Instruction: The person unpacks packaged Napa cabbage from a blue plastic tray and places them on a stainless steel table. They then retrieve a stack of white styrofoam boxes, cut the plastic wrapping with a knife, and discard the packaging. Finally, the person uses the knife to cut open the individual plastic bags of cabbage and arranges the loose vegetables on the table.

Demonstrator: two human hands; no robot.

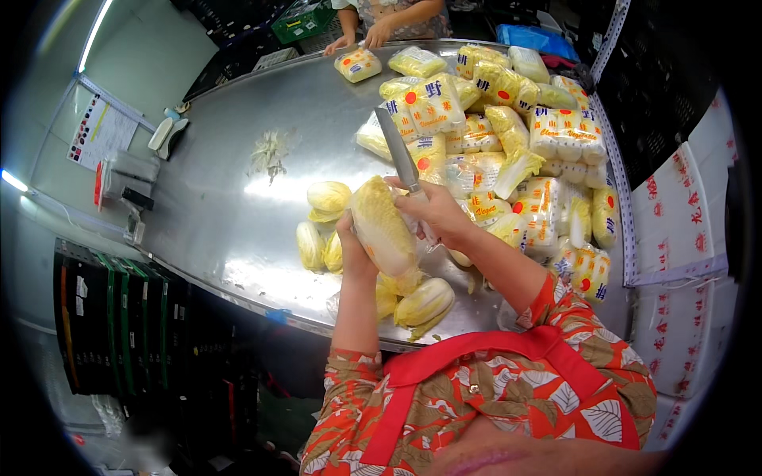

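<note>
My left hand grips a pale yellow napa cabbage from its left side, above the table. In my right hand is a knife, its broad blade pointing up and away from me. Crumpled clear plastic film hangs below the right hand; whether the fingers pinch it is hard to see. Close to the left hand lie loose cabbages, one yellow cabbage beyond it and a paler cabbage beside it. Nearer my body, another cabbage rests among loose leaves.
Bagged cabbages with printed wrapping are heaped on the right of the steel table. Leaf scraps lie left of centre. Across the table a co-worker's hands are near a bagged cabbage. White printed boxes stand at right, black crates at left.
</note>
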